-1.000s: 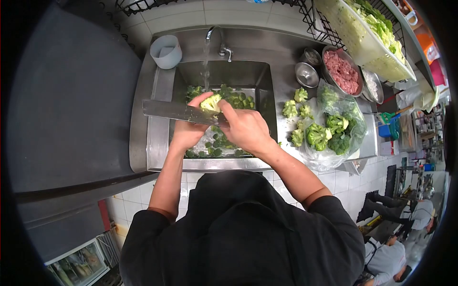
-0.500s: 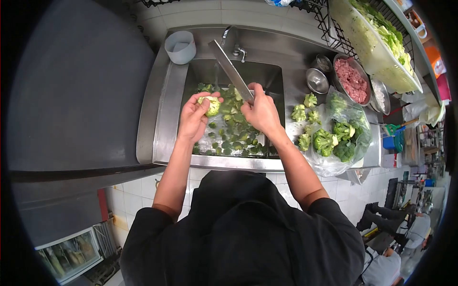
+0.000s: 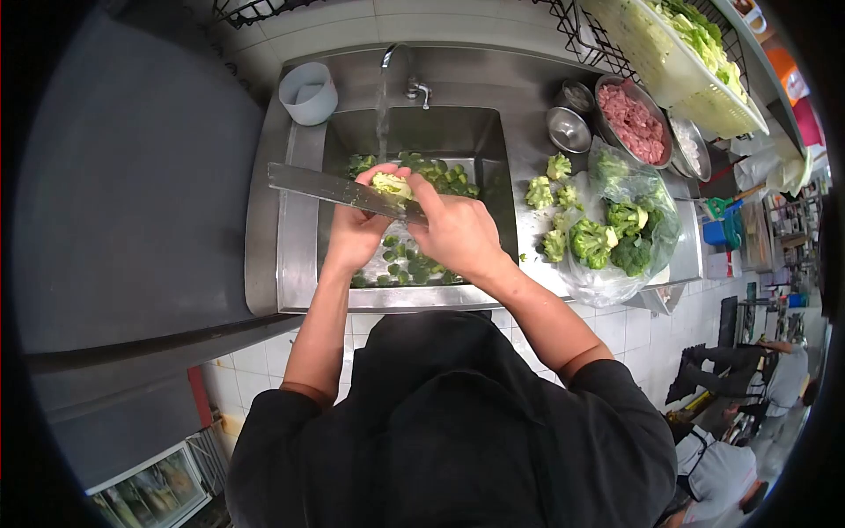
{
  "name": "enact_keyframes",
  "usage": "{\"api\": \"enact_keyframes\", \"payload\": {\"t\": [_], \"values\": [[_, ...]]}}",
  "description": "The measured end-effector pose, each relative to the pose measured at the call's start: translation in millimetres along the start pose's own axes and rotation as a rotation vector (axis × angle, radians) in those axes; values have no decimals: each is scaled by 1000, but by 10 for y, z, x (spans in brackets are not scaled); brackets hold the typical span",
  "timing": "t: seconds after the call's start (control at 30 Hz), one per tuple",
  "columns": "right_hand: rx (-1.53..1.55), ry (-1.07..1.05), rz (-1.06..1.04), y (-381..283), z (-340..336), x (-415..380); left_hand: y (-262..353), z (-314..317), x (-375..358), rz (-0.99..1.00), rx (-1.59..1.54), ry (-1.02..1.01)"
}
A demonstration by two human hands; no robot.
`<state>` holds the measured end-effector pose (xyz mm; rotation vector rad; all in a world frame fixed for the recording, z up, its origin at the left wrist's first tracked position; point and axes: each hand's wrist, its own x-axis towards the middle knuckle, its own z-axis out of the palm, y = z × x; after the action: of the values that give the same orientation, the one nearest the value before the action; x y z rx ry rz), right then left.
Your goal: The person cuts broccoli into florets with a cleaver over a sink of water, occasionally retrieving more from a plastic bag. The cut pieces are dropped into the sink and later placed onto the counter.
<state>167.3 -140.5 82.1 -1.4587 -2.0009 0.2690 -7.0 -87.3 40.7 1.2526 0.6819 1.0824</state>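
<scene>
Over the sink (image 3: 414, 297), my left hand (image 3: 352, 233) is closed round a pale green broccoli piece (image 3: 391, 185). My right hand (image 3: 462, 231) grips a wide-bladed knife (image 3: 321, 185) at its handle end, the blade pointing left and crossing in front of the broccoli piece. Cut green florets (image 3: 409, 264) lie in the sink below my hands. Water runs from the faucet (image 3: 396, 55) behind them. To the right, several broccoli pieces (image 3: 540, 192) rest on the steel counter beside a clear plastic bag (image 3: 616, 286) holding larger broccoli heads (image 3: 593, 243).
A white tub (image 3: 308, 93) stands at the back left. Metal bowls (image 3: 569, 129), one with raw meat (image 3: 632, 121), sit back right, below a basket of leafy greens (image 3: 695, 75). Two people (image 3: 717, 466) are at the far lower right.
The knife has swung from pointing up and left to lying nearly level across the broccoli piece. My right hand has moved left, close to my left hand. The faucet's running water now shows clearly.
</scene>
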Motion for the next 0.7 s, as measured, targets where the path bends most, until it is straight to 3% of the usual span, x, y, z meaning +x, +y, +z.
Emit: {"api": "enact_keyframes", "payload": {"t": [0.23, 0.33, 0.43, 0.5, 0.53, 0.57, 0.63, 0.7], "values": [[89, -113, 159, 149, 100, 77, -105, -167, 35, -104, 58, -166], [466, -20, 332, 341, 207, 43, -345, -412, 62, -163, -123, -263], [511, -26, 379, 703, 383, 14, -345, -490, 129, -333, -139, -309], [383, -66, 448, 1010, 500, -82, -642, -494, 173, -438, 386, -117], [305, -84, 497, 1118, 553, -184, -1211, -817, 212, -308, 922, -116], [233, -105, 544, 1221, 534, -290, -1229, -722, 230, -302, 1063, -156], [295, 30, 658, 1144, 253, -535, -1270, -313, 278, -430, 899, -169], [340, 123, 749, 1208, -91, -826, -1482, 178, 371, -369, 792, -282]]}}
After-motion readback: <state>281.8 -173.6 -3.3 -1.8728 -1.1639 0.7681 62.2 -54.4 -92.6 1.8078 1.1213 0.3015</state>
